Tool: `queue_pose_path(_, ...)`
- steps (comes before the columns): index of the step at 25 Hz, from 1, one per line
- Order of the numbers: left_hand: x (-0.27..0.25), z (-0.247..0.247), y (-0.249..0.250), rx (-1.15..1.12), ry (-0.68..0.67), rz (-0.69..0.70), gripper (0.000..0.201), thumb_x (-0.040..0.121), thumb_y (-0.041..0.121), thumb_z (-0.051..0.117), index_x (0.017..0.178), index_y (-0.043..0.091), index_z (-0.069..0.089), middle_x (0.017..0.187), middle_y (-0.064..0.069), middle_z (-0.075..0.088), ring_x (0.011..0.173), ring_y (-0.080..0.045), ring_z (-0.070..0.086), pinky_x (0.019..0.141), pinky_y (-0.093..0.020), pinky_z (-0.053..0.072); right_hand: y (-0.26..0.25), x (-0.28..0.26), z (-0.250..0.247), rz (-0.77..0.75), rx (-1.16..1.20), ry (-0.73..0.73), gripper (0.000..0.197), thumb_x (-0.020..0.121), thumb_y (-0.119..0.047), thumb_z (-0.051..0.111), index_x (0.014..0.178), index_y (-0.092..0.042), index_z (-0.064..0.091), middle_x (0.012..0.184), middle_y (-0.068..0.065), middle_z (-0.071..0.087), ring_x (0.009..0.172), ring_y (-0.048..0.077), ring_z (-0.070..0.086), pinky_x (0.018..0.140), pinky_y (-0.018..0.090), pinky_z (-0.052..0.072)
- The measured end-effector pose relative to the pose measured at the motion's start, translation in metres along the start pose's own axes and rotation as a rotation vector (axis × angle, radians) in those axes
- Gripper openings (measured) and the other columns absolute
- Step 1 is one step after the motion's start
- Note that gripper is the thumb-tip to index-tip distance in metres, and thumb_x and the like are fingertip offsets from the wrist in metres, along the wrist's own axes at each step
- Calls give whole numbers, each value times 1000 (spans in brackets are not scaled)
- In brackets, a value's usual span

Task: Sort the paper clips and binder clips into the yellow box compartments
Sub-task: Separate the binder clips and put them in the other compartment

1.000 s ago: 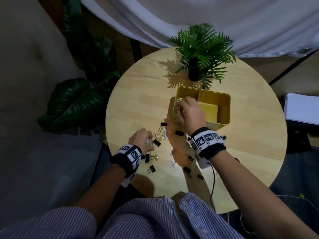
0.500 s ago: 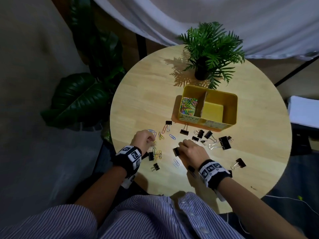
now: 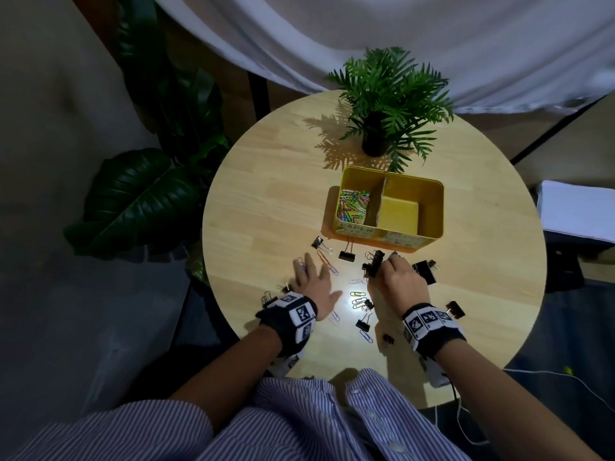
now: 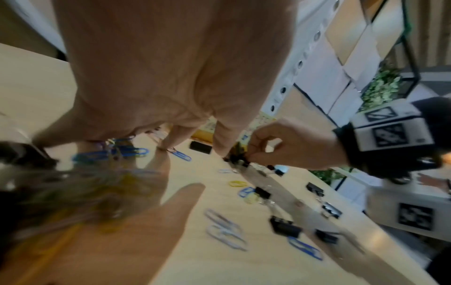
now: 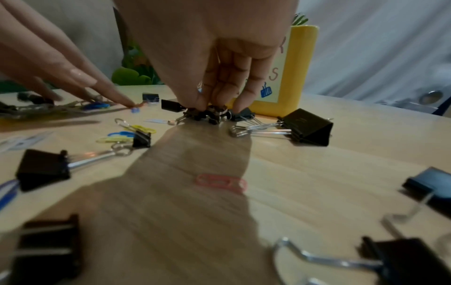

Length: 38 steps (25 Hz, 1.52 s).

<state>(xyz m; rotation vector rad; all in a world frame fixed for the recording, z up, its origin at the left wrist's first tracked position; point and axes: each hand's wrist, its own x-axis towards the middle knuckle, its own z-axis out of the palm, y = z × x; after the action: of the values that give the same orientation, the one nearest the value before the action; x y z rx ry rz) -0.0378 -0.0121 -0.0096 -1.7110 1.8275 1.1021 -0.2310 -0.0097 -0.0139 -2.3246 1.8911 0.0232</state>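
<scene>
The right hand is curled over a small cluster of binder clips on the desk, its fingertips pinched down onto them; whether the clips are lifted clear of the wood cannot be told. The left hand is spread flat, fingers straight, resting on scattered paper clips and holding nothing.

The yellow box stands just beyond the right hand, straight ahead and a little to the right, with its long side facing the person. It is split by a divider: the left compartment is filled with coloured paper clips, and the right compartment is seen bare. The right hand is plainly the nearer one to that right compartment, so a short carry forward and up over the near wall is judged to be all that the pinched clips call for.

A large binder clip lies just to the right of the pinched cluster, its wire handles pointing toward the fingers, and could be snagged as the cluster is raised. More binder clips lie near the right wrist.
</scene>
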Motion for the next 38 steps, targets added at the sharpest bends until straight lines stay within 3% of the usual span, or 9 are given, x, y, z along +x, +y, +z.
queue_pose_path(3, -5, 7, 0, 2, -37, 195, 72, 99, 24, 49, 154, 16, 4, 159, -15, -22, 145, -40, -20, 119, -56, 12, -5, -2, -1, 3, 50, 20, 28, 59, 0, 81, 74, -3, 57, 74, 12, 55, 61, 29, 56, 36, 27, 38)
queue_pose_path(6, -10, 1, -34, -123, 117, 271, 102, 84, 11, 70, 154, 21, -5, 160, -4, -20, 148, -25, -14, 121, -43, 14, -13, -5, 3, -37, 175, 74, 22, 69, -1, 74, 85, -3, 59, 84, 12, 55, 63, 29, 56, 41, 29, 41)
queue_pose_path(10, -15, -8, -73, -100, 218, 195, 122, 69, 25, 84, 154, 20, -4, 161, -1, -13, 149, -21, -6, 119, -38, 15, -34, -14, 11, -175, 293, -98, 40, 75, -12, 72, 112, -5, 59, 106, 11, 54, 79, 31, 62, 60, 38, 55)
queue_pose_path(14, -8, -11, -57, 177, 308, 165, 99, 62, 46, 85, 141, 14, 35, 139, -9, 36, 127, -27, 36, 99, -39, 43, -55, 3, 12, -177, 321, -324, 97, 57, -41, 86, 136, -11, 38, 125, 9, 43, 99, 27, 53, 76, 38, 53)
queue_pose_path(16, -4, -9, -45, 142, 297, 116, 71, 69, 35, 84, 125, 11, 48, 125, -9, 48, 115, -27, 46, 87, -38, 48, -64, 10, 14, -189, 297, -360, 89, 56, -38, 87, 130, -15, 43, 119, 7, 43, 91, 26, 54, 70, 35, 50)
queue_pose_path(21, 5, -10, -43, -70, 249, 67, 6, 84, 12, 71, 87, 11, 66, 98, -9, 70, 90, -26, 66, 80, -33, 54, -67, 3, 23, -210, 354, -273, 22, 83, -24, 64, 104, -18, 60, 105, 3, 54, 84, 28, 59, 65, 36, 50)
queue_pose_path(27, 9, -17, -50, -370, 218, 139, 31, 70, 3, 80, 58, 22, 59, 67, -7, 68, 68, -23, 69, 76, -40, 60, -54, 7, 9, -41, 451, -249, 6, 85, -14, 54, 84, -14, 60, 87, 6, 61, 80, 28, 59, 66, 35, 48)
queue_pose_path(33, -11, -62, -21, -965, 232, 179, 13, 77, 2, 76, 80, 9, 65, 77, -8, 66, 68, -23, 67, 78, -48, 60, -28, 40, -57, -51, 493, 96, 3, 87, -11, 60, 90, -10, 62, 90, 6, 63, 78, 21, 58, 69, 29, 49)
queue_pose_path(38, -10, -133, 36, -990, 455, 329, 13, 80, 0, 73, 85, 7, 63, 77, -5, 64, 69, -14, 66, 62, -20, 59, -13, 100, -93, 50, 573, 356, 7, 87, -12, 63, 92, -9, 65, 92, 9, 66, 81, 22, 61, 74, 35, 54)
